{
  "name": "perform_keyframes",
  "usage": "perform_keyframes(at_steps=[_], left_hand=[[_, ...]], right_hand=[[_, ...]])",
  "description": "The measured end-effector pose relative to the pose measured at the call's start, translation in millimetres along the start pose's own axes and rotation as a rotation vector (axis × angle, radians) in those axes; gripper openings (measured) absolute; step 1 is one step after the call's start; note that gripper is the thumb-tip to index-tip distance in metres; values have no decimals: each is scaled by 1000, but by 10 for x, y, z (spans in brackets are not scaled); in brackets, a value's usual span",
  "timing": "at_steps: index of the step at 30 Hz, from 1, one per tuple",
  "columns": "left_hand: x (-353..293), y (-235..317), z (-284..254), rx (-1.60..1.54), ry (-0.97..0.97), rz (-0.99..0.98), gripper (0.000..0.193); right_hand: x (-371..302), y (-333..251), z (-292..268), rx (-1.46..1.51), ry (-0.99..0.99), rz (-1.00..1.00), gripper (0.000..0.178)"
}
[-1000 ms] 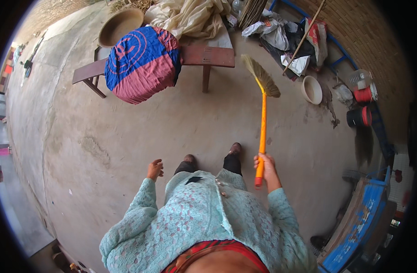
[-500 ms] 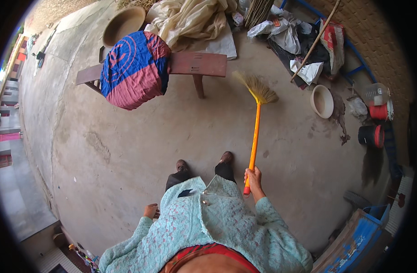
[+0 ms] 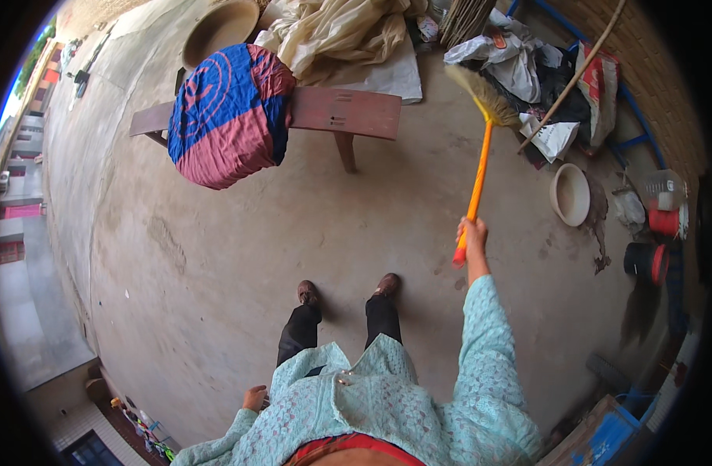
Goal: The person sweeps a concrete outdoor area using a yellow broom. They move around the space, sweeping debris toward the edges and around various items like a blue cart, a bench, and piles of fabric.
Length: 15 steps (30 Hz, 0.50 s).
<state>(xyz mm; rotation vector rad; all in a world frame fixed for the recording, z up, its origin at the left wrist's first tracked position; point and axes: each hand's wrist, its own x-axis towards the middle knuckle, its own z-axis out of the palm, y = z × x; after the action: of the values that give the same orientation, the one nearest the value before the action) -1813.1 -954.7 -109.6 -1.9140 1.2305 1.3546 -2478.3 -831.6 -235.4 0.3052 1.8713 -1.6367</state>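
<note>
My right hand is closed round the lower part of a broom's orange handle, just above its red end. The broom slants up and away to the right, its fan of pale bristles against the edge of a heap of sacks. I cannot tell whether the bristles touch the floor or the heap. My right arm is stretched out ahead. My left hand hangs low beside my light green knitted jacket, fingers loosely bent and partly hidden, with nothing seen in it.
A dark red bench stands ahead, bearing a round bundle in blue and pink cloth. The sack heap has a long stick leaning over it. A shallow bowl and dark bucket stand on the right.
My right arm has reached forward and right, carrying the broom to the sack heap's edge. My left hand has moved slightly lower in the picture.
</note>
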Motion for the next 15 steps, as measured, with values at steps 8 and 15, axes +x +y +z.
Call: perform_keyframes(at_steps=[8, 15], left_hand=[[-186, 119, 81, -73, 53, -31, 32], [174, -142, 85, -156, 37, -33, 35]], right_hand=[[1121, -218, -71, -38, -121, 73, 7], [204, 508, -213, -342, -140, 236, 13]])
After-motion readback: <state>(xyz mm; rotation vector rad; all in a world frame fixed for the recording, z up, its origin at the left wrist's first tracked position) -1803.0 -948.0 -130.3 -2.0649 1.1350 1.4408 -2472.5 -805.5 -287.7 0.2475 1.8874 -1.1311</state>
